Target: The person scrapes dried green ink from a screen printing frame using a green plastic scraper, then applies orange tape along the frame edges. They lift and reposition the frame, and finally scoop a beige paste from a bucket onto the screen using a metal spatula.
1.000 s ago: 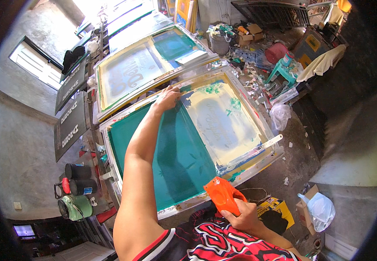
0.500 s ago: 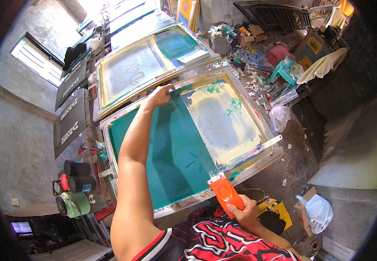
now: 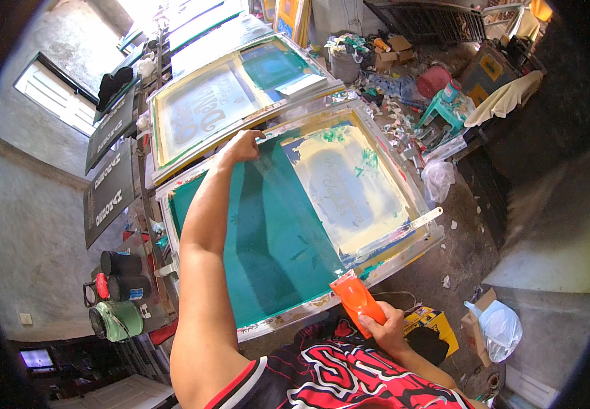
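A silk-screen frame (image 3: pixel 411 266) lies in front of me, its mesh dark green on the left and pale with faint lettering on the right. At the frame's far edge is my left hand (image 3: pixel 242 146), fingers closed on the end of a clear tape strip (image 3: pixel 302 215). This nearly see-through strip stretches across the green mesh near its border with the pale part. Its near end meets an orange tape dispenser (image 3: pixel 356 300), tilted over the frame's near edge. My right hand (image 3: pixel 385 327) grips the dispenser's lower end. My left arm hides part of the green area.
Another screen frame (image 3: pixel 230 102) lies just beyond. Dark printed panels (image 3: pixel 112 194) and black containers (image 3: pixel 121 273) stand left, beside a light-green jug (image 3: pixel 116 320). At right are a teal stool (image 3: pixel 441 112), scattered scraps, a pale plastic bag (image 3: pixel 499 334) and a yellow box (image 3: pixel 432 327).
My left hand has shifted slightly left along the far edge. The dispenser in my right hand has moved a little right and turned. The tape still stretches between them.
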The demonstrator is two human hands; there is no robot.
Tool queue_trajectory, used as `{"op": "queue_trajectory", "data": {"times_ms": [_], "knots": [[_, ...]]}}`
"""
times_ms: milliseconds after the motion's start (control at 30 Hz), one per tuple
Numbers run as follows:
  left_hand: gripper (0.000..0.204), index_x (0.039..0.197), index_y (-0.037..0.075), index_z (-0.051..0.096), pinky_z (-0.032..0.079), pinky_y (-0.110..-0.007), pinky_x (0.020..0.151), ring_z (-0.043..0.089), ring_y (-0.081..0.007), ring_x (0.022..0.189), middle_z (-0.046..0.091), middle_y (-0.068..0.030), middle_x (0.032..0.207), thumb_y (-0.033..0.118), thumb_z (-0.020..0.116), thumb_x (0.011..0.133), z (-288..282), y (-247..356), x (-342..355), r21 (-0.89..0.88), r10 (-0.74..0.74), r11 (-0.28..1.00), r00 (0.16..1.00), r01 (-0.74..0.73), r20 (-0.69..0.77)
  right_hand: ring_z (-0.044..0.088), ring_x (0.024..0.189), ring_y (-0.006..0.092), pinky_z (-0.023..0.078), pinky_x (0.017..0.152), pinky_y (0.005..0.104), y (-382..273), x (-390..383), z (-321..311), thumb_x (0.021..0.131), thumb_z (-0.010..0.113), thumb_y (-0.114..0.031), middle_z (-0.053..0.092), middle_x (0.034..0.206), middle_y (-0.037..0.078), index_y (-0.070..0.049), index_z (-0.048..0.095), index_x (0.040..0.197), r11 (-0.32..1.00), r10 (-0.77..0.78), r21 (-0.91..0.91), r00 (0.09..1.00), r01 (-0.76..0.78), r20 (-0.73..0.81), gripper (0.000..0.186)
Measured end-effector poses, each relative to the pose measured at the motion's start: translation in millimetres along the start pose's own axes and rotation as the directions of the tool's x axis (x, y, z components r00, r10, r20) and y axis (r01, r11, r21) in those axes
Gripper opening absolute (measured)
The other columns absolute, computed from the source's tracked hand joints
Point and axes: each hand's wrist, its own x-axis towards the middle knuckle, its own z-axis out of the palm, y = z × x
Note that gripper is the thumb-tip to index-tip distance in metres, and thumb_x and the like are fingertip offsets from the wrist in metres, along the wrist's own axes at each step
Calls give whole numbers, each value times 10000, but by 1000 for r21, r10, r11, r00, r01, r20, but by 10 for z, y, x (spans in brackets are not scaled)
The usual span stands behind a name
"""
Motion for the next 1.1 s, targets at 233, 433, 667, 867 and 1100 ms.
{"op": "queue_trajectory", "data": {"times_ms": [233, 433, 667, 867, 1100], "knots": [[699, 1334, 0, 647, 559, -352, 722, 708, -195, 785, 754, -108, 855, -56, 740, 644, -70, -23, -33, -193, -35, 980, 999, 38, 19, 752, 739, 284, 576, 689, 388, 82, -16, -61, 825, 822, -265, 746, 837, 175, 17, 718, 1016, 997, -30, -76, 1000, 30, -1, 357], [563, 1216, -7, 696, 544, -330, 759, 660, -163, 816, 712, -55, 862, -49, 756, 657, 0, -178, -31, -344, -52, 939, 993, 14, -103, 754, 752, 275, 579, 697, 379, 50, -17, -80, 828, 820, -265, 748, 843, 176, 25, 718, 1031, 997, -38, -72, 999, 39, 16, 369], [354, 1053, 6, 692, 510, -300, 687, 604, -126, 739, 651, -5, 791, -54, 761, 711, 114, -431, 88, -479, -43, 878, 998, 15, -48, 746, 760, 225, 579, 706, 362, 5, -35, -62, 845, 809, -263, 756, 859, 161, 32, 723, 1049, 999, 33, 8, 998, -33, 47, 369], [361, 1075, 3, 687, 529, -320, 670, 642, -142, 727, 684, -39, 784, -65, 773, 732, 326, -265, 116, -465, -102, 885, 961, -31, -257, 740, 745, 207, 575, 690, 351, -51, 1, 26, 864, 800, -263, 755, 834, 144, 32, 725, 1013, 993, 116, -18, 993, -115, 28, 338], [401, 1100, 55, 699, 554, -416, 737, 711, -273, 803, 743, -103, 847, -15, 792, 716, 647, -12, 229, -57, 1, 998, 883, -32, -469, 744, 750, 204, 574, 687, 354, -152, 162, 127, 891, 787, -297, 760, 823, 140, 32, 726, 998, 987, 163, -23, 985, -162, 47, 351]]}}
